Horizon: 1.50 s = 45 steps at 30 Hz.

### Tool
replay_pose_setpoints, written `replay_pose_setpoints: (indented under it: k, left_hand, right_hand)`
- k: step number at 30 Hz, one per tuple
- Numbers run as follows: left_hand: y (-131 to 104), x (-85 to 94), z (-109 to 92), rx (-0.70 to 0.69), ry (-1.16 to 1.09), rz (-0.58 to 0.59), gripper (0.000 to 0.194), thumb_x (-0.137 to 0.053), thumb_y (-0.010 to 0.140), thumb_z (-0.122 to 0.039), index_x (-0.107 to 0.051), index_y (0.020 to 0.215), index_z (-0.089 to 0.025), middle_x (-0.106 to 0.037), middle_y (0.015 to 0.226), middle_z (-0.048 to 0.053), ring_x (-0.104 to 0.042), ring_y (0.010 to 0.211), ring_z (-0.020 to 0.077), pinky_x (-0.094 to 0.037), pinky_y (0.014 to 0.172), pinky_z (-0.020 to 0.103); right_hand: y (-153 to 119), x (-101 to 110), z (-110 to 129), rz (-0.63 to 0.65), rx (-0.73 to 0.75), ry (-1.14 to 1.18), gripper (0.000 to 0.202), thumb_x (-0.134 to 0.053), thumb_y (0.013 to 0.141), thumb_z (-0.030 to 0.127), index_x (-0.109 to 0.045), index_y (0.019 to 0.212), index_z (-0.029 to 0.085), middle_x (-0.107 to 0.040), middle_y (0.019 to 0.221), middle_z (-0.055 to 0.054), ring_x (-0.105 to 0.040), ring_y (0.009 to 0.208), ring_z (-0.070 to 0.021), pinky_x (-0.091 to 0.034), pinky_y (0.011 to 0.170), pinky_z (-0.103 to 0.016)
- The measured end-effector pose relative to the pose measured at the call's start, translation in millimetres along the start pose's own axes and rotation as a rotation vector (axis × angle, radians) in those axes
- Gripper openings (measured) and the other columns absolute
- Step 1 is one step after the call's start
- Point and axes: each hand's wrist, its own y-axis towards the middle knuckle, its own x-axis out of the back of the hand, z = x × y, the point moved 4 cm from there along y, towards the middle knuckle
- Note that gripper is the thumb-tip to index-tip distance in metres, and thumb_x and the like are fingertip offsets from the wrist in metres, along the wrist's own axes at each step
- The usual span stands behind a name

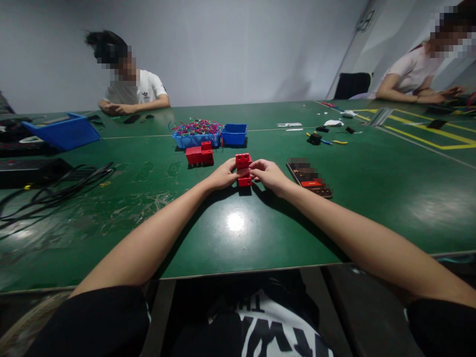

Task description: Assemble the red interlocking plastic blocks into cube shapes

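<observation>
Near the middle of the green table [208, 238], red blocks [243, 159] stand between my two hands, one part above another. My left hand [224, 174] grips them from the left, its thumb across the front. On the right side, my right hand [268, 173] has its fingers bent and pressed together against the red blocks; whatever small thing they may hold is too small to make out. More red blocks [199, 155] lie just beyond my left hand, in front of a blue bin [197, 141] heaped with coloured wires.
An empty-looking blue box [234, 135] adjoins the wire bin. A phone [309, 179] lies right of my right hand. Black cables [74, 183] and a tilted blue tray [67, 133] are at left. Pliers [327, 142] lie back right. Two people sit across the table.
</observation>
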Motion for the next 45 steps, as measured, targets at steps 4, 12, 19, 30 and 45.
replay_pose_setpoints:
  k: [4, 12, 19, 30, 45]
  left_hand:
    - [-0.4, -0.2, -2.8, 0.049, -0.086, 0.006, 0.069, -0.064, 0.078, -0.063, -0.062, 0.127, -0.014, -0.061, 0.133, 0.013, -0.055, 0.124, 0.0300, -0.037, 0.112, 0.043]
    - [-2.1, 1.0, -6.1, 0.102, -0.075, 0.017, 0.063, -0.064, 0.077, -0.064, -0.070, 0.112, -0.013, -0.071, 0.113, 0.010, -0.061, 0.113, 0.0281, -0.043, 0.105, 0.039]
    - [-4.8, 0.0, -9.8, 0.187, -0.168, 0.058, 0.055, -0.074, 0.067, -0.059, -0.073, 0.090, -0.010, -0.072, 0.087, 0.005, -0.064, 0.088, 0.0220, -0.049, 0.089, 0.033]
    - [-8.4, 3.2, -4.7, 0.282, -0.262, -0.082, 0.053, -0.075, 0.064, -0.059, -0.072, 0.085, -0.010, -0.069, 0.074, 0.002, -0.061, 0.069, 0.0152, -0.047, 0.071, 0.028]
    - [-5.2, 2.7, -10.5, 0.247, -0.265, -0.006, 0.062, -0.077, 0.059, -0.067, -0.069, 0.084, -0.011, -0.068, 0.081, 0.003, -0.059, 0.077, 0.0162, -0.048, 0.077, 0.029]
  right_hand:
    - [-2.3, 2.2, 0.8, -0.077, 0.284, -0.433, 0.025, -0.058, 0.077, 0.013, -0.063, 0.101, 0.018, -0.064, 0.112, -0.011, -0.063, 0.099, -0.0215, -0.050, 0.092, -0.039]
    - [1.2, -4.5, -5.2, -0.053, 0.250, -0.794, 0.060, -0.054, 0.084, 0.025, -0.041, 0.143, 0.020, -0.043, 0.149, -0.021, -0.038, 0.140, -0.0372, -0.037, 0.104, -0.061]
    - [-3.0, -1.3, -0.2, 0.038, 0.324, -0.736, 0.058, -0.057, 0.082, 0.023, -0.044, 0.137, 0.016, -0.063, 0.128, -0.016, -0.058, 0.119, -0.0285, -0.043, 0.099, -0.046]
    - [-6.9, 10.7, 15.6, -0.081, 0.310, -0.661, 0.021, -0.050, 0.077, 0.009, -0.067, 0.087, 0.018, -0.073, 0.087, -0.006, -0.065, 0.081, -0.0191, -0.046, 0.077, -0.028]
    - [-28.7, 22.4, 31.2, 0.434, 0.372, -1.122, 0.049, -0.080, 0.067, 0.059, -0.070, 0.095, 0.020, -0.064, 0.098, -0.012, -0.061, 0.081, -0.0260, -0.041, 0.066, -0.031]
